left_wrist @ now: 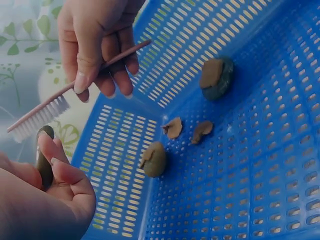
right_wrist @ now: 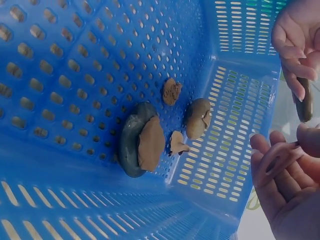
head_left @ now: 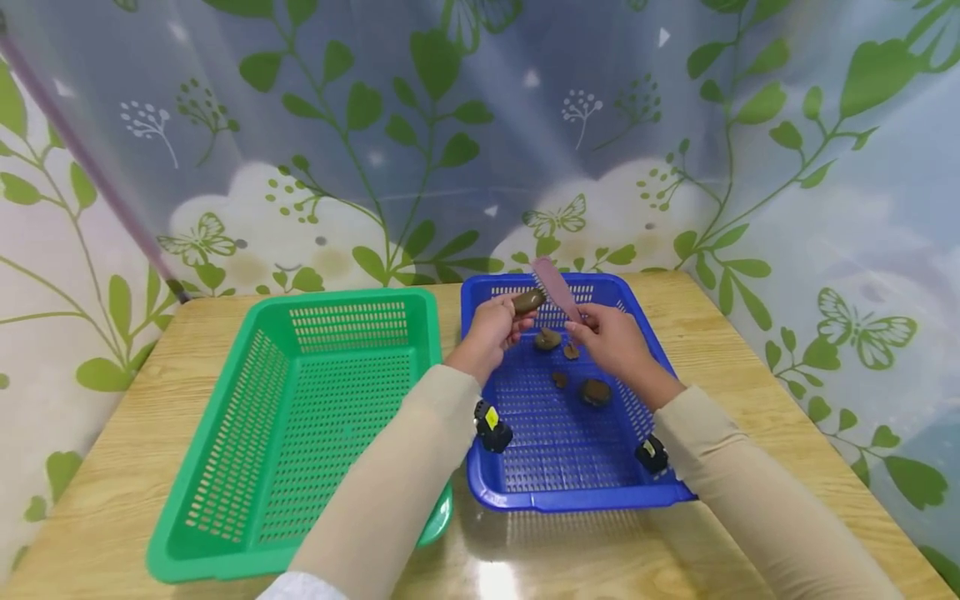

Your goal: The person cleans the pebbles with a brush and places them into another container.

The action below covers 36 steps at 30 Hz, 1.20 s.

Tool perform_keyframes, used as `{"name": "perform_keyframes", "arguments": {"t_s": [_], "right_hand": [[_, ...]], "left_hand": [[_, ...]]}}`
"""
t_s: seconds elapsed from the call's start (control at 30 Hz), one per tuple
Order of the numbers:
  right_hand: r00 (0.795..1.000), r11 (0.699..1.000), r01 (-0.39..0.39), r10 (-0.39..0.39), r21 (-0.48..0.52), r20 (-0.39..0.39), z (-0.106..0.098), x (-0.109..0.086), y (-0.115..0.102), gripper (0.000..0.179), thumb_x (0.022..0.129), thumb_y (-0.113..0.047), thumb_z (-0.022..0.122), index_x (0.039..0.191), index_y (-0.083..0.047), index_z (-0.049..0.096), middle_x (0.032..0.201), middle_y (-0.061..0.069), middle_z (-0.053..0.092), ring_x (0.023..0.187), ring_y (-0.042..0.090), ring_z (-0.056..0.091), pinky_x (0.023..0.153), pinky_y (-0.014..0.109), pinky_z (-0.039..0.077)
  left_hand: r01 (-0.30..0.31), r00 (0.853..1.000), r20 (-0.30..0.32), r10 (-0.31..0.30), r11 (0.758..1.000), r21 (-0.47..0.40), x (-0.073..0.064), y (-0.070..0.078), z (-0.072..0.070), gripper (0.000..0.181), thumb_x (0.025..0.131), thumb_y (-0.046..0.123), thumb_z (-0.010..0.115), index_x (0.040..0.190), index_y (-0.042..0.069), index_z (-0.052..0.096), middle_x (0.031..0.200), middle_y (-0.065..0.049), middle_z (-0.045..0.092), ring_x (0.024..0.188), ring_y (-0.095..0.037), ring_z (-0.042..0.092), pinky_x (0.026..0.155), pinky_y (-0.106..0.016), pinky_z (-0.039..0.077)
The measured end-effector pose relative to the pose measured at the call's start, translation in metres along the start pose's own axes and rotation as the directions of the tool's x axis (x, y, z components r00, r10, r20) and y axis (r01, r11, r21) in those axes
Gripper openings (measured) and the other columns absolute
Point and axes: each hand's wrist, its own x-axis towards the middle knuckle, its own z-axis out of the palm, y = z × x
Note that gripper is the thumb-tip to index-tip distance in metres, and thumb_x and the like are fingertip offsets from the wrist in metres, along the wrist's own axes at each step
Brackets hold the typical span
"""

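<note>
My left hand (head_left: 489,332) pinches a smooth, dark olive-brown stone (head_left: 529,301) over the far side of the blue basket (head_left: 585,501). My right hand (head_left: 618,343) grips a pink brush (head_left: 557,287) by its handle. In the left wrist view, the white bristles (left_wrist: 42,119) reach down close to the stone's upper end. Below the hands, a rounded brownish stone (left_wrist: 155,161) with a brown scrap on it lies in the basket. A larger dark stone (right_wrist: 131,142) carries a flat brown piece (right_wrist: 151,145). Two small brown scraps (head_left: 572,352) lie near these stones.
To the left stands a green basket (head_left: 337,417) with slotted walls. Both baskets rest on a wooden table (head_left: 757,400). A patterned curtain (head_left: 480,150) with green leaves hangs behind the table. Black wrist cameras (head_left: 492,426) sit beneath both sleeves.
</note>
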Motion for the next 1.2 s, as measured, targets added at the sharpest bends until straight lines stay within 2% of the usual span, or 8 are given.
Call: {"name": "perform_keyframes", "arguments": {"t_s": [0.17,0.27,0.43,0.57,0.67,0.9,1.0,1.2], "right_hand": [[1.0,1.0,-0.022,0.022,0.014,0.007,-0.004,0.0,0.002,0.035,0.1,-0.02,0.055,0.128,0.001,0.059,0.11,0.019,0.07,0.093,0.031,0.07,0.08,0.047,0.053],[0.999,0.999,-0.039,0.038,0.016,0.022,-0.007,0.0,0.002,0.038,0.101,-0.021,0.054,0.132,0.002,0.056,0.114,0.021,0.068,0.094,0.032,0.069,0.082,0.048,0.053],[0.997,0.998,-0.061,0.061,0.007,0.039,-0.01,0.001,0.003,0.042,0.102,-0.022,0.052,0.136,0.003,0.051,0.117,0.022,0.066,0.096,0.032,0.069,0.084,0.049,0.052],[0.997,0.998,-0.059,0.058,0.009,0.042,-0.012,0.002,0.004,0.043,0.102,-0.023,0.051,0.136,0.003,0.051,0.116,0.022,0.066,0.097,0.032,0.069,0.084,0.049,0.052],[0.998,0.999,-0.055,0.055,0.0,0.039,-0.012,0.002,0.006,0.041,0.102,-0.023,0.051,0.134,0.003,0.053,0.112,0.021,0.068,0.096,0.032,0.069,0.079,0.047,0.053],[0.996,0.998,-0.068,0.069,-0.011,0.054,-0.009,0.001,0.009,0.039,0.102,-0.024,0.052,0.13,0.001,0.056,0.102,0.018,0.071,0.092,0.03,0.068,0.063,0.033,0.045],[0.997,0.998,-0.06,0.06,-0.012,0.05,-0.008,0.001,0.007,0.036,0.102,-0.024,0.052,0.128,0.001,0.058,0.101,0.018,0.072,0.09,0.03,0.068,0.06,0.032,0.043],[0.998,0.999,-0.035,0.036,-0.01,0.053,-0.001,0.004,0.002,0.033,0.101,-0.022,0.055,0.123,0.002,0.06,0.1,0.019,0.072,0.087,0.029,0.068,0.061,0.031,0.043]], "left_hand": [[0.018,1.0,-0.017,-0.018,1.0,-0.02,-0.003,0.013,-0.004,0.039,0.104,0.008,0.031,0.134,0.008,0.056,0.101,-0.009,0.069,0.063,-0.006,0.055,0.055,-0.019,0.039],[0.006,0.999,-0.035,-0.006,1.0,-0.003,-0.006,0.025,-0.011,0.036,0.104,0.012,0.033,0.13,0.006,0.059,0.108,-0.012,0.069,0.064,-0.007,0.056,0.057,-0.019,0.039],[-0.019,0.997,-0.069,0.021,0.999,0.027,-0.007,0.037,-0.03,0.032,0.103,0.018,0.04,0.115,0.001,0.065,0.088,-0.008,0.071,0.06,-0.006,0.057,0.053,-0.017,0.04],[-0.001,0.997,-0.072,0.003,1.0,0.027,-0.011,0.045,-0.047,0.035,0.105,0.022,0.039,0.123,0.003,0.062,0.097,-0.009,0.069,0.061,-0.006,0.057,0.054,-0.016,0.04],[0.004,0.998,-0.06,-0.002,1.0,0.031,-0.013,0.049,-0.062,0.037,0.106,0.024,0.037,0.129,0.004,0.058,0.098,-0.008,0.067,0.064,-0.006,0.058,0.054,-0.017,0.039],[0.022,0.997,-0.073,-0.02,0.999,0.029,-0.018,0.056,-0.102,0.039,0.106,0.026,0.039,0.13,0.003,0.058,0.08,0.003,0.068,0.061,-0.002,0.057,0.053,-0.015,0.04],[0.025,0.996,-0.09,-0.023,1.0,0.019,-0.022,0.061,-0.123,0.039,0.105,0.026,0.041,0.132,0.003,0.056,0.079,0.004,0.069,0.059,-0.002,0.058,0.052,-0.014,0.041],[0.049,0.994,-0.099,-0.041,0.996,0.078,-0.029,0.066,-0.174,0.043,0.105,0.025,0.039,0.141,0.002,0.046,0.077,0.005,0.069,0.06,0.0,0.058,0.053,-0.013,0.042]]}}
